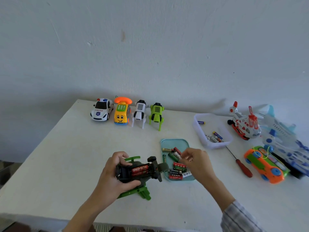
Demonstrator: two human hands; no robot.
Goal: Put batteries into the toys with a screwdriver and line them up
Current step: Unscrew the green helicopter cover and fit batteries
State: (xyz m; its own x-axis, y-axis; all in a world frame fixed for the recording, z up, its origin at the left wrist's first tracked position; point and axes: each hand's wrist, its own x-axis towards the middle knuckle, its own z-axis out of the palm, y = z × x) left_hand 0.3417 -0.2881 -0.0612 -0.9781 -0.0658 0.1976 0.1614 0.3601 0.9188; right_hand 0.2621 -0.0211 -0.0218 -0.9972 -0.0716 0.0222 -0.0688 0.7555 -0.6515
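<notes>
This looks like a plain room in a home, set up as a makeshift work spot rather than a workshop. A white-topped table [66, 148] stands pushed against a bare, pale blue-grey plastered wall [150, 47] (scuffed and marked in places). Children's plastic toys sit along the back edge, among them a white police car [101, 109] and a yellow bus-shaped toy phone with an orange handset [121, 111].

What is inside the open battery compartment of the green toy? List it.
The green toy, gripped by the left hand, shows red batteries lying in its bay. The hand covers the bay's near edge, so any remaining empty slot cannot be seen.
</notes>
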